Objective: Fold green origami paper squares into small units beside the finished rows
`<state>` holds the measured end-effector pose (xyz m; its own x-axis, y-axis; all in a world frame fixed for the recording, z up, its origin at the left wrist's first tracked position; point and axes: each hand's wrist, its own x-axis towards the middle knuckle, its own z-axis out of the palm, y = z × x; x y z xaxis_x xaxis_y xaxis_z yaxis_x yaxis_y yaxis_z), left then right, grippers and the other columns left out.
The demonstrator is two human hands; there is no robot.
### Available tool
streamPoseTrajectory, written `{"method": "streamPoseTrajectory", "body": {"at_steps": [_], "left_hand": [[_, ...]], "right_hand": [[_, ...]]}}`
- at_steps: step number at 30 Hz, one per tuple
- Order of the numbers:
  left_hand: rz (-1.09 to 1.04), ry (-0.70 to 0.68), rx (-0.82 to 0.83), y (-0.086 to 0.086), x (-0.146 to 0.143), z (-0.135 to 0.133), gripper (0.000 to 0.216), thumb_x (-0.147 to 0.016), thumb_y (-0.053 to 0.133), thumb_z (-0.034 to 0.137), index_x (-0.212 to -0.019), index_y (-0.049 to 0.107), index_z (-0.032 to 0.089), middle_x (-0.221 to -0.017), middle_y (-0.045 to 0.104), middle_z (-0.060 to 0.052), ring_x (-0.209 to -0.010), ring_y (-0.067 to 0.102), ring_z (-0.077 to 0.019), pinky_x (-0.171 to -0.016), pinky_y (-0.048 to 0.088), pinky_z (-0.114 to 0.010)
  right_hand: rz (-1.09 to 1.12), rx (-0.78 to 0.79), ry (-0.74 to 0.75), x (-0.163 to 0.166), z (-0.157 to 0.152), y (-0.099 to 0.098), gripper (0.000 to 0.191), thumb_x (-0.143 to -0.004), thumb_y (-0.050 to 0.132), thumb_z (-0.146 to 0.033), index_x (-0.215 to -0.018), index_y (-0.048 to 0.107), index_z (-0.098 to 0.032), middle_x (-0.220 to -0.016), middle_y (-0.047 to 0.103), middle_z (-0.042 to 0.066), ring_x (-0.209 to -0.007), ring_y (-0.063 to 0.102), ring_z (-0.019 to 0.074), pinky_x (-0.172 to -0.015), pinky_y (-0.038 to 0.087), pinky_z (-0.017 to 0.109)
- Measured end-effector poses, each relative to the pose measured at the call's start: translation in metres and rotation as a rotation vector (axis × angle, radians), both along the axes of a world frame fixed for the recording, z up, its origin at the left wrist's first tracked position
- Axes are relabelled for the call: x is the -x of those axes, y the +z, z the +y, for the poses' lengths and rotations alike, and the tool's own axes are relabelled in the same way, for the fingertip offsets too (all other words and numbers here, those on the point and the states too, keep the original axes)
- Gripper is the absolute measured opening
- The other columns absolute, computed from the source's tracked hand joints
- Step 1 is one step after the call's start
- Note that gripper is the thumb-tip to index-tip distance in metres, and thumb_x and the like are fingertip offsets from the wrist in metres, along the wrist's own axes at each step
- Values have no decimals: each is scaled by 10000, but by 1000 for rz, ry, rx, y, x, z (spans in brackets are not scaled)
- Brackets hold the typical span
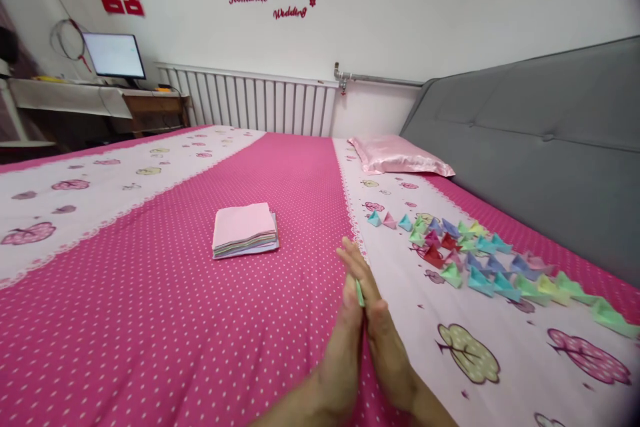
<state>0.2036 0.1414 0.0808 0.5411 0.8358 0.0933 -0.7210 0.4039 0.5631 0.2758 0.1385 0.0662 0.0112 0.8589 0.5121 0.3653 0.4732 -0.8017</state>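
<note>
My left hand [345, 330] and my right hand [383, 327] are pressed palm to palm over the pink dotted bedsheet [150, 320], fingers stretched forward. A thin green piece of paper [359, 293] is squeezed flat between them, only its edge showing. A stack of coloured paper sheets [245, 230] with a pink sheet on top lies to the left ahead of my hands. Several folded paper boats [480, 257] in green, blue, red and pink lie in rows to the right on the white part of the sheet.
A pink satin pillow [400, 157] lies by the grey padded headboard [550, 140] on the right. A white radiator [250, 100] runs along the far wall. A desk with a lit monitor [114, 55] stands at the far left.
</note>
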Motion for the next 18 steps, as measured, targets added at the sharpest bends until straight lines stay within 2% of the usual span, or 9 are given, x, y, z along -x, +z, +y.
{"method": "streamPoseTrajectory", "body": {"at_steps": [3, 6, 8, 11, 15, 18], "left_hand": [[2, 2, 89, 4, 5, 0, 591, -796, 395, 547, -1270, 422, 195, -1375, 342, -47, -1304, 173, -228, -1084, 155, -356], [-28, 64, 217, 13, 12, 5, 582, -816, 331, 553, -1280, 405, 209, -1352, 381, -55, -1286, 235, -212, -1072, 196, -345], [-61, 62, 232, 19, 16, 8, 608, -808, 321, 570, -1290, 389, 206, -1336, 403, -69, -1276, 261, -213, -1066, 207, -351], [-60, 76, 153, 25, 17, 9, 625, -805, 302, 584, -1300, 371, 209, -1327, 416, -76, -1281, 248, -211, -1063, 200, -365], [90, 287, -47, 23, 14, 3, 491, -858, 318, 457, -1296, 368, 240, -1366, 362, -35, -1313, 140, -173, -1075, 134, -337], [241, 464, -208, 15, 13, -2, 488, -832, 429, 396, -1293, 370, 249, -1405, 285, 0, -1325, 37, -161, -1081, 52, -289]], "right_hand": [[66, -29, 66, 2, -1, -3, 455, -900, 170, -446, -1270, 387, -292, -1432, 196, -21, -1318, 121, 226, -1052, 175, 517], [-68, -158, 88, 5, -2, -3, 365, -884, 348, -343, -1237, 434, -302, -1410, 263, -6, -1308, 160, 252, -1039, 165, 551], [-183, -248, 75, 7, -3, -1, 394, -873, 368, -345, -1263, 402, -302, -1394, 298, 11, -1298, 192, 270, -1027, 162, 577], [-289, -313, 15, 14, -6, 2, 481, -863, 328, -430, -1327, 283, -315, -1394, 297, 8, -1290, 212, 272, -1023, 203, 561], [-252, -293, -8, 25, -13, 7, 601, -838, 278, -517, -1373, 92, -314, -1397, 288, -28, -1296, 204, 217, -1028, 289, 456], [-140, -276, -20, 26, -17, 9, 608, -825, 285, -538, -1368, 88, -347, -1383, 308, -67, -1297, 204, 171, -1015, 330, 393]]}}
